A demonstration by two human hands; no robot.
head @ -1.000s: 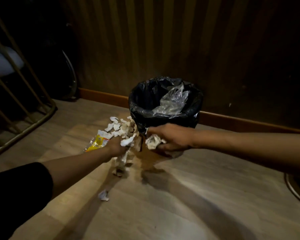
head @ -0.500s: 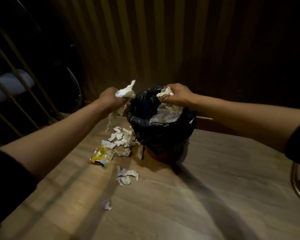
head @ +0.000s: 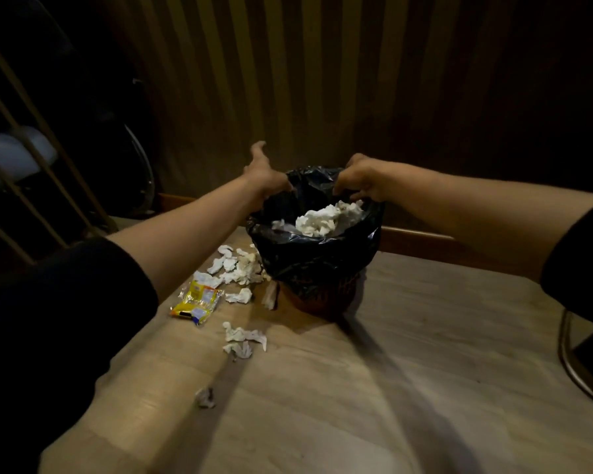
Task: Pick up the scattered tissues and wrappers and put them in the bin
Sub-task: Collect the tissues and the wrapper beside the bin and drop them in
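A small bin (head: pixel 317 265) lined with a black bag stands on the floor by the wall. White crumpled tissues (head: pixel 327 218) lie inside it. My left hand (head: pixel 262 174) hovers over the bin's left rim, fingers spread and empty. My right hand (head: pixel 360 181) is above the right rim, fingers curled downward with nothing in them. More tissues (head: pixel 237 265) lie heaped on the floor left of the bin. A yellow wrapper (head: pixel 196 302) lies beside them. Two more tissue scraps (head: pixel 243 338) sit nearer to me, and a small one (head: pixel 206 397) closer still.
Wooden floor (head: pixel 374 388) runs to a striped wall with a brown skirting board (head: pixel 421 237). A slatted wooden frame (head: pixel 28 186) stands at the left. A curved metal chair base (head: pixel 579 371) is at the right edge.
Both hands rose from the floor carrying tissues, reached over the bin, and let them go. The tissues now lie inside the bin and both hands are empty.
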